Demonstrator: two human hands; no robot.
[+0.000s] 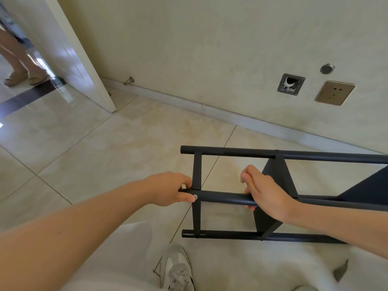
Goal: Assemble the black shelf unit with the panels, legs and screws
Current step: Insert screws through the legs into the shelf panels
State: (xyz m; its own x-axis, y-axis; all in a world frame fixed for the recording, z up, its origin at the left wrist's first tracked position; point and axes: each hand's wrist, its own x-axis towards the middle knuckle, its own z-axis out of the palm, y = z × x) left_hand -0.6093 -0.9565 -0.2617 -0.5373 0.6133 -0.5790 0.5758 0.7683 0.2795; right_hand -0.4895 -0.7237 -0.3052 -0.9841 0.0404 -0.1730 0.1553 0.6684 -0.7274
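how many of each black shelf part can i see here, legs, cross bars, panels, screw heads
round legs: 3
flat cross bars: 2
panels: 2
screw heads: 1
total: 8

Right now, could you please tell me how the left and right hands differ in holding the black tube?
The left hand pinches the middle tube at its end, by a silver screw; the right hand wraps round it further along, beside the panel. Both hold the same tube.
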